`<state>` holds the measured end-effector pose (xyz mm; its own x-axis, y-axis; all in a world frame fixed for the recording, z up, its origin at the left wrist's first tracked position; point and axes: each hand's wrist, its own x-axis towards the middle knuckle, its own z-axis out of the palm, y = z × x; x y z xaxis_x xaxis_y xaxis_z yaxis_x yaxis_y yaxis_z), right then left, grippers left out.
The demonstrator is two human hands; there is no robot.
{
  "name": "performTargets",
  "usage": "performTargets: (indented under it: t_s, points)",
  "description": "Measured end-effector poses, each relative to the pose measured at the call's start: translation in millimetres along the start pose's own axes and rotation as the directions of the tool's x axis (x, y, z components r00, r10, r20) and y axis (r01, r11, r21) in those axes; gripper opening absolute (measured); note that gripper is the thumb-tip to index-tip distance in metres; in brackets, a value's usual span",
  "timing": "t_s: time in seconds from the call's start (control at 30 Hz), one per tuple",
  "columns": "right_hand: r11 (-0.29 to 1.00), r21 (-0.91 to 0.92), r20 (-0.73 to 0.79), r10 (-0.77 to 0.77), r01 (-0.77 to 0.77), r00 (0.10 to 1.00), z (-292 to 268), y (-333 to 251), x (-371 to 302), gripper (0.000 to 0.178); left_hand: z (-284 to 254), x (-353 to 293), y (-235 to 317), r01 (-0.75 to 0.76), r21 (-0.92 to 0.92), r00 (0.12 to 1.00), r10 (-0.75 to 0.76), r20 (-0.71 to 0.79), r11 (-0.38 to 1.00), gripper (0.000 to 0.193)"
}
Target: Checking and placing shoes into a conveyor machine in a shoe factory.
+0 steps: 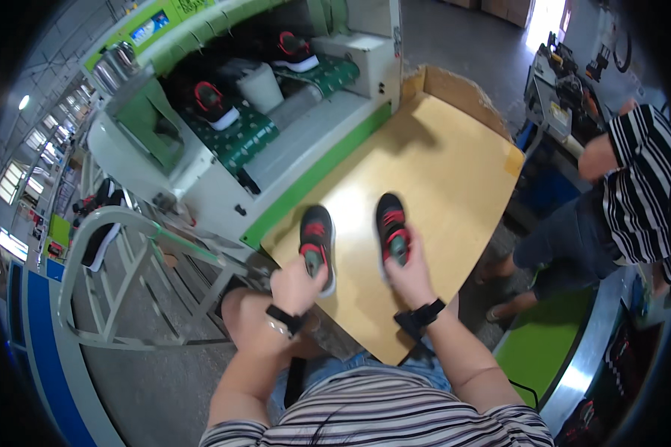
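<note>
Two black shoes with red trim stand side by side on a tan wooden table (pixel 447 171). My left hand (pixel 297 285) grips the heel of the left shoe (pixel 317 237). The heel of the right shoe (pixel 391 223) sits in my right hand (pixel 408 274). Both toes point away from me. Each of my wrists wears a black band.
A white and green conveyor machine (pixel 276 149) stands to the left, with more black and red shoes (pixel 215 104) on its green belts. A person in a striped shirt (pixel 634 186) sits at the right beside a sewing machine (pixel 566 97). A metal rack (pixel 127 276) stands at lower left.
</note>
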<state>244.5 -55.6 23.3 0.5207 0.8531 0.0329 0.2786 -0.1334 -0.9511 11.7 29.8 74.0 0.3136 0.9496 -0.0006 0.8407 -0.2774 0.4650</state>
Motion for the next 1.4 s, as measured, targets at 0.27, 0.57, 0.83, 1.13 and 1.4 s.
performTargets:
  t_s: [0.27, 0.57, 0.83, 1.13, 1.4]
  points:
    - [0.945, -0.097, 0.281, -0.274, 0.311, 0.920, 90, -35, -38, 0.085, -23, -39, -12, 0.099, -0.046, 0.992, -0.095, 0.085, 0.994, 0.055]
    - [0.949, 0.211, 0.271, -0.287, 0.234, 0.919, 88, 1, -34, 0.093, -3, -16, 43, -0.394, -0.423, 0.905, 0.265, -0.333, 0.816, 0.053]
    - [0.999, 0.035, 0.430, -0.051, 0.040, 0.901, 12, 13, -39, 0.055, 68, -2, 36, -0.259, -0.396, 0.959, 0.185, -0.216, 0.881, 0.079]
    - [0.793, -0.397, 0.182, -0.426, 0.463, 0.886, 16, -40, 123, 0.043, 70, 0, 43, -0.255, -0.316, 0.956, 0.188, -0.227, 0.914, 0.074]
    - [0.729, -0.678, -0.091, -0.204, 0.089, 0.975, 50, -16, 204, 0.042, 68, 1, 41, -0.276, -0.302, 0.949, 0.208, -0.238, 0.912, 0.075]
